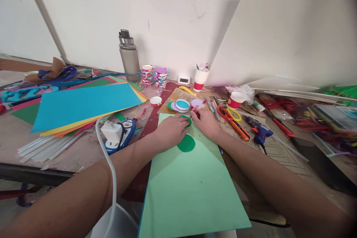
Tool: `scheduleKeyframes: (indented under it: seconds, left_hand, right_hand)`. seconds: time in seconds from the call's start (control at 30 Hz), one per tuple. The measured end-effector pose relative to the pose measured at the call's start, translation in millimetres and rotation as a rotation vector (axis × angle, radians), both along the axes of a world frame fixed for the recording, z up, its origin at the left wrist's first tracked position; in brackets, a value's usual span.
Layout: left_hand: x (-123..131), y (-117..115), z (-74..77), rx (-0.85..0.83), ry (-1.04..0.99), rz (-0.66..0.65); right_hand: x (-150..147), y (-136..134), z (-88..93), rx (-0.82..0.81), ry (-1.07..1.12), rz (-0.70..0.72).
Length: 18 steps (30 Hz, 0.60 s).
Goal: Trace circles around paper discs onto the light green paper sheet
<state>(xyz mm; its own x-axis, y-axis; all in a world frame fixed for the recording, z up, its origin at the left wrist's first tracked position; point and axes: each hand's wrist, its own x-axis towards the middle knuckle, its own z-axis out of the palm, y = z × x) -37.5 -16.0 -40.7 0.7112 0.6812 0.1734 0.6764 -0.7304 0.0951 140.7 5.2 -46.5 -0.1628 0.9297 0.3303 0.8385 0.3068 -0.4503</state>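
Note:
My left hand [172, 131] lies on a light green sheet [195, 186], its fingers stretched over a dark green paper circle [188, 118] that they partly cover. Just in front of the left hand is a second dark green circle [186, 144], flat on the sheet. At the sheet's far right corner, my right hand [205, 122] is closed, thumb and fingers brought together beside the covered circle. What it pinches, if anything, is too small to make out. Beyond the hands sit a blue-topped round lid [182, 104] and a lilac paper circle [196, 103].
Scissors [228, 115], an orange cutter [242, 131] and a blue glue gun [260, 134] lie to the right. Coloured sheets [86, 104], glue sticks [46, 148] and a power strip [124, 137] with a white cable are left. A bottle [129, 57] and paper cups [201, 78] stand behind.

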Motion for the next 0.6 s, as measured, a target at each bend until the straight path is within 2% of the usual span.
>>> scheduleKeyframes:
  seconds: [0.33, 0.6]
  left_hand:
    - [1.6, -8.5, 6.6, 0.0, 0.042, 0.038]
    - [4.3, -16.6, 9.8, -0.003, 0.082, 0.078]
  right_hand:
    - [-6.7, 1.9, 5.2, -0.014, -0.025, -0.024]
    - [-8.9, 7.5, 1.8, 0.013, 0.001, 0.001]
